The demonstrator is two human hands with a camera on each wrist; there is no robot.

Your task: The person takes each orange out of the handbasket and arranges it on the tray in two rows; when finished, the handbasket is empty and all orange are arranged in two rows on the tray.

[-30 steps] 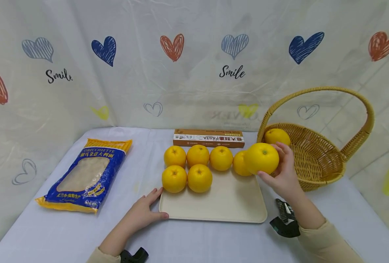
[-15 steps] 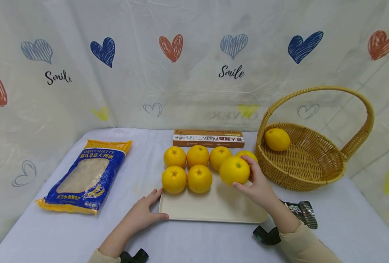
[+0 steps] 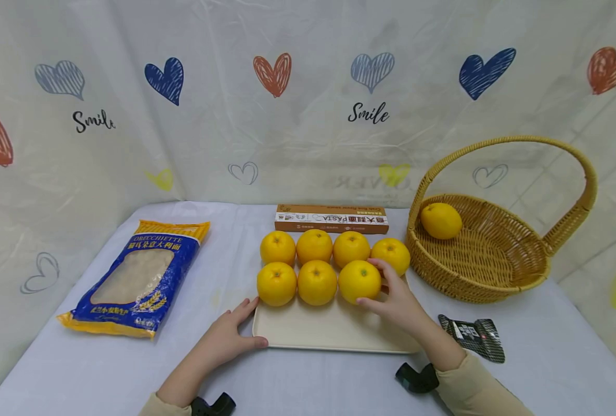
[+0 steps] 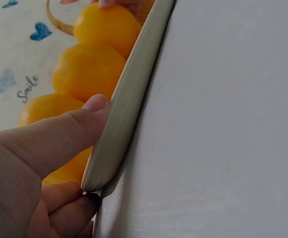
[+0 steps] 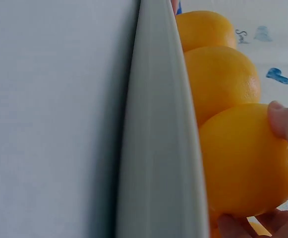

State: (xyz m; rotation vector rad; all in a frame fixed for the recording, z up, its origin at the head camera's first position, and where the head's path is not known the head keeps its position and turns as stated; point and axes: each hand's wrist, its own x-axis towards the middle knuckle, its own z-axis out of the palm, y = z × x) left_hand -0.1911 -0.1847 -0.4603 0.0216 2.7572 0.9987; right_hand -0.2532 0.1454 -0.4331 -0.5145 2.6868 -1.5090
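In the head view my right hand (image 3: 399,300) holds an orange (image 3: 359,282) between thumb and fingers, at the right end of the front row on a cream tray (image 3: 334,332). Two more oranges stand left of it, and a back row of several oranges (image 3: 314,247) lies behind. The right wrist view shows the thumb and fingertips around that orange (image 5: 250,163), close behind the tray's rim (image 5: 158,139). My left hand (image 3: 227,332) grips the tray's left front corner; its thumb (image 4: 69,131) lies on the rim in the left wrist view.
A wicker basket (image 3: 474,286) with a tall handle stands at the right, one orange (image 3: 441,221) inside. A brown pasta box (image 3: 331,219) lies behind the tray. At the left is a blue and yellow pasta bag (image 3: 136,280). A small black packet (image 3: 473,338) lies right of the tray.
My right hand has carried the orange left and down, from beside the basket to the front row on the tray. My left hand has stayed at the tray corner.
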